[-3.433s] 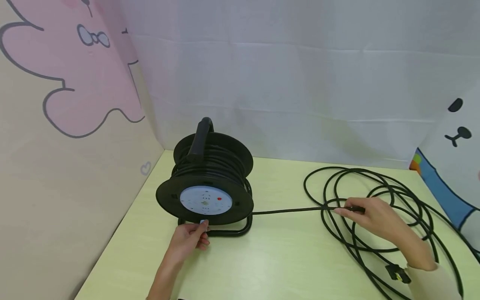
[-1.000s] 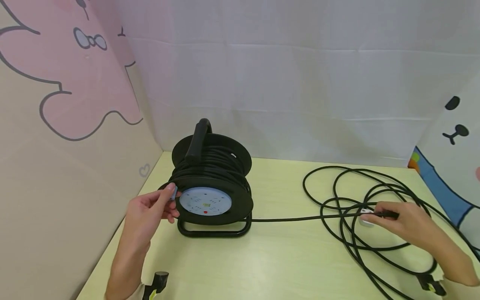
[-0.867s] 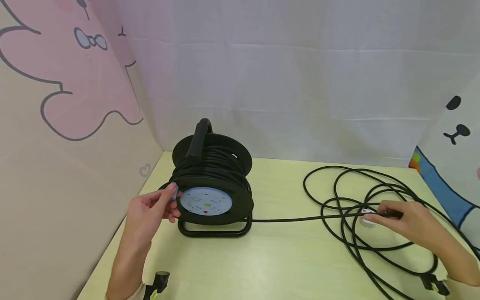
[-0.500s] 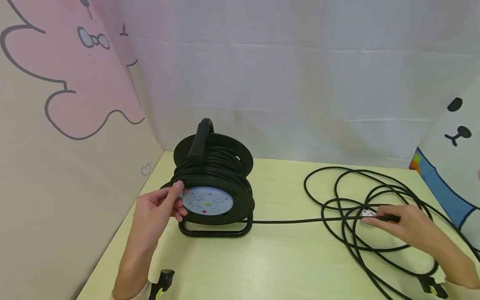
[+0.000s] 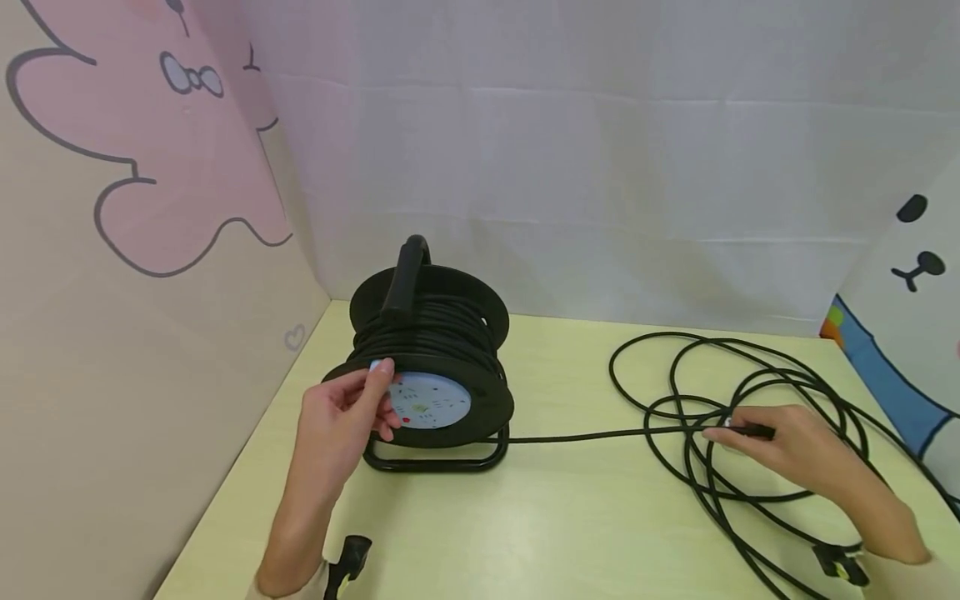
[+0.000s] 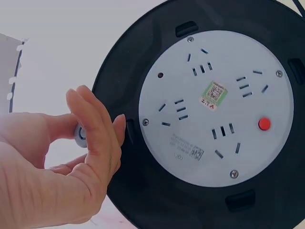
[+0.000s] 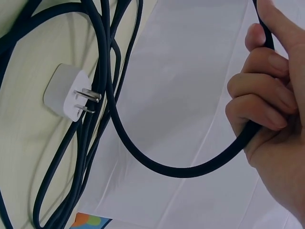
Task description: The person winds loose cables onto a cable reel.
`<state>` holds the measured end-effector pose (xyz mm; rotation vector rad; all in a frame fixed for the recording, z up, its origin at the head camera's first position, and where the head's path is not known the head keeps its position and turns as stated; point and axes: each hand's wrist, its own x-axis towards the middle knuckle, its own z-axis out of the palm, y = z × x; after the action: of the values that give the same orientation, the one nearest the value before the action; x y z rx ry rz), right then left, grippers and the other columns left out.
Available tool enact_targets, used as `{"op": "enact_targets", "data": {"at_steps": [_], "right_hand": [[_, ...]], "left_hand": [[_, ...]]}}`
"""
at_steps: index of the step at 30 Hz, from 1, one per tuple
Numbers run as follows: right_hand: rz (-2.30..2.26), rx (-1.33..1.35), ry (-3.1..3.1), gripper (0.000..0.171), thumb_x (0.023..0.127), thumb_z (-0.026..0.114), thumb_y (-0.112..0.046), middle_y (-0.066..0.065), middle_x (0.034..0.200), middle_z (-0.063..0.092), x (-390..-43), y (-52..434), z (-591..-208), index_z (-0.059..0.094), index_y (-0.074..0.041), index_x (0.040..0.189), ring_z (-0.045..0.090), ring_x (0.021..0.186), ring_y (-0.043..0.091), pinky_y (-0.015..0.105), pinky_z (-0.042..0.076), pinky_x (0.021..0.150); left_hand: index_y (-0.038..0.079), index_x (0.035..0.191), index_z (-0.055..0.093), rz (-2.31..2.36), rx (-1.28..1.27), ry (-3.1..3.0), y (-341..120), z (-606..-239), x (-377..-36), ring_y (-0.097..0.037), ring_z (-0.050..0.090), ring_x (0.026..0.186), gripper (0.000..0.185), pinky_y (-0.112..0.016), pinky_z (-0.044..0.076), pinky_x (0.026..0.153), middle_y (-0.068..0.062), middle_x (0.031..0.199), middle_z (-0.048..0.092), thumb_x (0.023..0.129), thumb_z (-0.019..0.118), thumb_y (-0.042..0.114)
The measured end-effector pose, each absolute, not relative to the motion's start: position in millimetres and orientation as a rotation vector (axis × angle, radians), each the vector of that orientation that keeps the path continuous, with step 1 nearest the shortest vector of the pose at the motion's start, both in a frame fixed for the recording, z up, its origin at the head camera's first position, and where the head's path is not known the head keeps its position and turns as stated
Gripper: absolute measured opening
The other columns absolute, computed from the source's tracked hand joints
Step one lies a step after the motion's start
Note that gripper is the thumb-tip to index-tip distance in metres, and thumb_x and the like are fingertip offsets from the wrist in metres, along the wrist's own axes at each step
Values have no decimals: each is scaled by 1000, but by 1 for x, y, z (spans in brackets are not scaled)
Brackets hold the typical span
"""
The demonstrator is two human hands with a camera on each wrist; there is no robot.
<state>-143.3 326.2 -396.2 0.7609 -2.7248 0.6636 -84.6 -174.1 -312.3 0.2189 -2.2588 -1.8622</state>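
Observation:
A black cable reel (image 5: 435,333) stands upright on its tube frame at the left of the table, cable wound round its drum. Its front has a pale socket plate (image 6: 217,109) with a red button (image 6: 264,124). My left hand (image 5: 333,421) pinches the small grey knob (image 6: 81,136) at the flange's upper left, between thumb and fingers. At the right, my right hand (image 5: 795,446) holds the black cable (image 5: 585,437), which runs low from the reel into its grip. In the right wrist view my fingers curl round that cable, and a slack loop hangs from them.
Loose cable coils (image 5: 675,375) spread over the table's right side. Among them lies a white plug (image 7: 66,93) with metal prongs. Printed cloth walls (image 5: 600,167) stand behind and beside the table. A black wrist-camera mount (image 5: 348,562) sits at my left sleeve.
Since a second ago the knob has swung up and right with my left hand, turning the reel clockwise. My right hand has shifted slightly left, still holding the cable.

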Motion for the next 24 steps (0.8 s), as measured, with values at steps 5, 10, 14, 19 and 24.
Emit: {"op": "enact_targets", "data": {"at_steps": [5, 10, 14, 19, 24], "right_hand": [[712, 760, -2740, 40, 85, 85, -17, -21, 62, 27, -144, 327, -398, 51, -31, 69, 25, 53, -5, 21, 24, 50], [760, 756, -2763, 34, 86, 84, -17, -21, 62, 33, -143, 325, -399, 56, -28, 70, 27, 53, -4, 21, 27, 49], [749, 727, -2801, 35, 87, 83, -20, -20, 61, 35, -143, 323, -398, 55, -30, 69, 28, 52, -3, 22, 27, 50], [758, 678, -2862, 33, 90, 81, -25, -19, 59, 34, -142, 321, -396, 56, -31, 69, 27, 51, -1, 22, 25, 48], [758, 686, -2861, 34, 90, 81, -25, -20, 58, 33, -142, 319, -398, 56, -30, 69, 28, 50, -2, 21, 27, 48]], "left_hand": [[-9, 88, 68, -1803, 169, -2296, -164, -313, -83, -22, 63, 52, 37, -29, 59, 54, -13, 66, 62, 103, 66, 25], [-7, 87, 69, -1753, 152, -2312, -158, -314, -83, -22, 62, 51, 34, -30, 58, 53, -13, 65, 62, 103, 66, 23], [-6, 87, 69, -1741, 150, -2321, -154, -314, -83, -22, 61, 51, 32, -29, 58, 54, -13, 65, 62, 103, 67, 22], [-5, 88, 70, -1726, 134, -2339, -148, -313, -84, -21, 61, 51, 31, -27, 57, 55, -11, 65, 63, 102, 68, 23], [-3, 91, 72, -1708, 115, -2356, -141, -311, -84, -21, 61, 51, 31, -27, 56, 55, -9, 65, 64, 102, 68, 26]]}}
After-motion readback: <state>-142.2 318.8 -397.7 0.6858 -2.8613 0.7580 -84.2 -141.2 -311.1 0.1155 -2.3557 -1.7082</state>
